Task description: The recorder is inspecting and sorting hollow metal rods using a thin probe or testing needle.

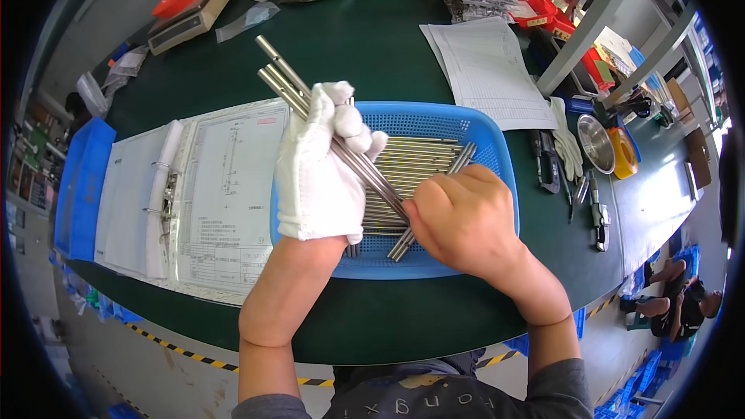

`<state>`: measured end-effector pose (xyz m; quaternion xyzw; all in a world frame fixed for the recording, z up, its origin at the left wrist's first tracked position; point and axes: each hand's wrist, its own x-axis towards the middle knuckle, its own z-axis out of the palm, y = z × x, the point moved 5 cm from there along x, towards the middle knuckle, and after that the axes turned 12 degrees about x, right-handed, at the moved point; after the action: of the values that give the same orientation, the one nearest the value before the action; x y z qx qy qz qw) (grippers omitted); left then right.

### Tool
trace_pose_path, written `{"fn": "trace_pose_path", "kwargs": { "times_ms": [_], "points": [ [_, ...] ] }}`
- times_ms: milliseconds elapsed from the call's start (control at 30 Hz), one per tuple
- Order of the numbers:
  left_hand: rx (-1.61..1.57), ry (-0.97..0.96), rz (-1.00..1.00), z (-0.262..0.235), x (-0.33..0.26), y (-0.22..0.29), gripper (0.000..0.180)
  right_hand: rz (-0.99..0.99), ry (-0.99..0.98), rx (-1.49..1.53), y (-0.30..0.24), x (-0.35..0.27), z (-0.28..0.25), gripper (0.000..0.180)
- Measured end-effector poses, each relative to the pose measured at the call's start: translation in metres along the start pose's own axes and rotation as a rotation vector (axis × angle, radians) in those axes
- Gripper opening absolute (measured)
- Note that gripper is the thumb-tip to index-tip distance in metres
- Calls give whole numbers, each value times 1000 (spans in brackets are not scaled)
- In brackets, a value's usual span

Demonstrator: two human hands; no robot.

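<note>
My left hand [320, 186], in a white glove, is closed around a small bundle of metal rods [285, 87]. The bundle slants from the upper left down to the lower right, above a blue plastic basket [508, 194]. At its lower end my bare right hand [464, 221] is closed, thumb and curled fingers against the rod ends; the exact grip is partly hidden. Inside the basket many thin metal rods [411, 154] lie side by side, roughly crosswise. A few more rods [400, 248] lie diagonally over them, passing beneath my right hand.
Left of the basket lies an open ring binder [167, 209] with a drawing, beside a blue tray [81, 190]. A scale [194, 15] stands far left. Paper sheets [493, 70], a white glove [566, 143], a metal bowl [596, 143] and calipers [597, 213] are on the right. A person [683, 302] sits beyond.
</note>
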<state>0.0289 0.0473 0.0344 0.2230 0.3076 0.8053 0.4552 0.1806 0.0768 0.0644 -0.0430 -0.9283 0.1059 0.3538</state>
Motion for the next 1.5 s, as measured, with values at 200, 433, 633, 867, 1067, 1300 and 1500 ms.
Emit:
{"fn": "trace_pose_path", "kwargs": {
  "times_ms": [200,433,633,867,1067,1300,1500],
  "points": [
    [-13,-21,84,1,-2,11,22,-38,71,-47,-5,-2,5,27],
    [155,88,148,10,-6,15,29,-14,64,-125,-4,-5,1,28],
    [249,170,106,12,-8,14,33,-51,107,-133,-4,-3,9,28],
    [176,186,-22,11,-7,11,32,-45,64,-69,-4,-5,7,25],
    [-114,-48,-107,15,-6,16,24,108,125,94,25,2,-15,22],
    [150,-134,123,23,-39,23,23,113,238,286,19,2,-34,15],
    [575,-142,497,25,-121,33,17,101,244,404,6,-1,-38,25]
  ]
}}
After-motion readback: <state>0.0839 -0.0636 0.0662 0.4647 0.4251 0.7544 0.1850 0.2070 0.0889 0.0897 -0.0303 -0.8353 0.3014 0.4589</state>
